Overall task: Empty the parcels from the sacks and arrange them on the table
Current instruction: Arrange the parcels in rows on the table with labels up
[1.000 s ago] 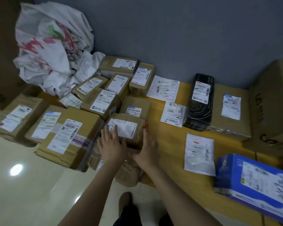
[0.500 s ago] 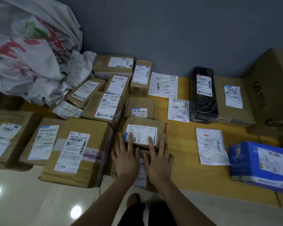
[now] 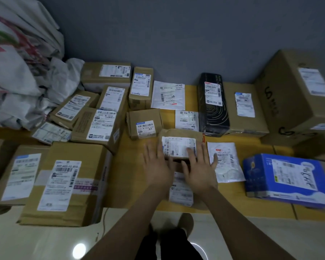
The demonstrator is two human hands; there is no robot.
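A small brown parcel (image 3: 178, 135) with a white label lies on the yellow table (image 3: 131, 184), stacked on a second parcel (image 3: 181, 192) that shows below my hands. My left hand (image 3: 158, 164) lies flat with fingers spread at the small parcel's left edge. My right hand (image 3: 199, 166) lies flat on its near right corner, fingers spread, gripping nothing. Crumpled white sacks (image 3: 17, 72) with red and green print are heaped at the far left.
Several labelled cardboard boxes (image 3: 64, 181) cover the left half of the table. A black box (image 3: 212, 104), brown boxes (image 3: 296, 91) and a blue box (image 3: 287, 177) stand on the right. White mailer bags (image 3: 225, 160) lie between. A grey wall runs behind.
Both hands have slid the small brown parcel and the one beneath it rightward along the table's front, toward the white mailer bag. My hands have flattened on top.
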